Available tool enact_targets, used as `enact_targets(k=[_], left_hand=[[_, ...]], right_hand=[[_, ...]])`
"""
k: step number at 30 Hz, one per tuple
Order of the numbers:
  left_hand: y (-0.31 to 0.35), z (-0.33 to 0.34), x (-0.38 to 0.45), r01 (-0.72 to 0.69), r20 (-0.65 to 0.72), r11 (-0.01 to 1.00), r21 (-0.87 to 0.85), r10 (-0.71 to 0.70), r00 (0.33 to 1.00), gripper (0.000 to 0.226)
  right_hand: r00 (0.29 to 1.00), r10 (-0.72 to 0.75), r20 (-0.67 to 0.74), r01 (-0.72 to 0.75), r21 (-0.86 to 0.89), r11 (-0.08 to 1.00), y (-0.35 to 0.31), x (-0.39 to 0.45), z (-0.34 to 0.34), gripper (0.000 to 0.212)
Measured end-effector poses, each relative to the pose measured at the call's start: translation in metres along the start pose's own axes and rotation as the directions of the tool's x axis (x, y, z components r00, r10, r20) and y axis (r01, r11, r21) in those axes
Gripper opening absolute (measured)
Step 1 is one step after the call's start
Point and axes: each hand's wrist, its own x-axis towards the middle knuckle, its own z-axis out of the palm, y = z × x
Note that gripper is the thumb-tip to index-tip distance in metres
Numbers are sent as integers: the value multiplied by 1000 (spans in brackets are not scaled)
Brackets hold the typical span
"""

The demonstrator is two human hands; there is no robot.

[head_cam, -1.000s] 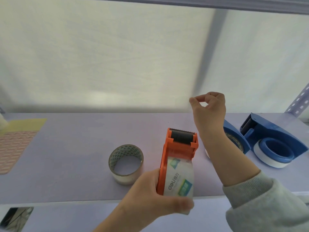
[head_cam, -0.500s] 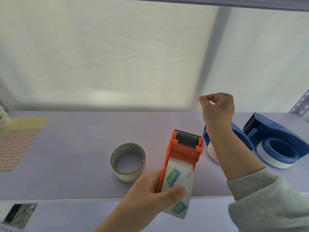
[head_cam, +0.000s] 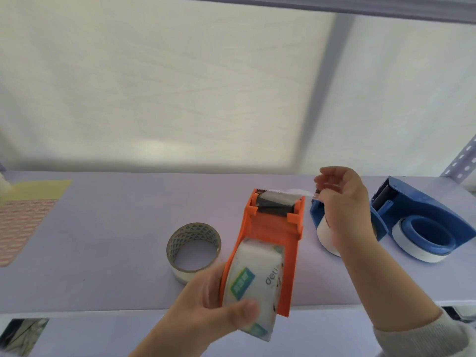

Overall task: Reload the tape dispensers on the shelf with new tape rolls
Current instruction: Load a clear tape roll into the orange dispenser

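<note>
Head view is showing the shelf (head_cam: 108,228) as the biggest thing, and that's where your first risk is sitting: you're holding the orange dispenser (head_cam: 273,243) tilted out over the front edge, so if it slips it's probably going down, not onto the board.

Your left hand (head_cam: 206,305) is wrapping around the new tape roll (head_cam: 252,284) seated in the dispenser's rear, thumb pressing across its printed face. If that thumb is clamping too hard, I'd guess the roll isn't turning freely and the strip is stretching or tearing.

Your right hand (head_cam: 340,202) is up by the roller, fingers pinching what looks like the free tape end (head_cam: 291,193), a thin pale strip running over the toothed end. It's blurry, so I can't tell exactly how you're gripping it. Pulled off to the side like that, it could be landing crooked or sticking to itself.

Also your right wrist is hanging right over the near blue dispenser (head_cam: 318,220), with the far blue dispenser (head_cam: 422,222) beside it, so an elbow swing might knock one. The spare clear roll (head_cam: 193,249) is lying just left, out of the way.
</note>
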Motion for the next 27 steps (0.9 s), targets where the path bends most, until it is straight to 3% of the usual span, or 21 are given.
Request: enact_targets(k=[5,9,15,23,27], left_hand=[[-3,-9,-1,-61,-11,979,-195,59,998,63],[4,-6,3,-106,119,902,-418,170,978,31],[13,-5,10,-114,111,776,-620,231,967,29],[-2,-9,18,-86,10,777,-624,117,993,28],[-6,-7,23,-53,18,729,-683,90,996,30]], right_hand=[[993,62,103,-72,92,993,4,-18,-2,46],[990,30,134,-49,138,989,3,-24,-5,40],[977,-10,213,-43,242,969,-2,-37,-6,32],[965,41,260,-149,411,899,11,-78,1,20],[966,23,259,-128,398,909,14,-89,-1,21]])
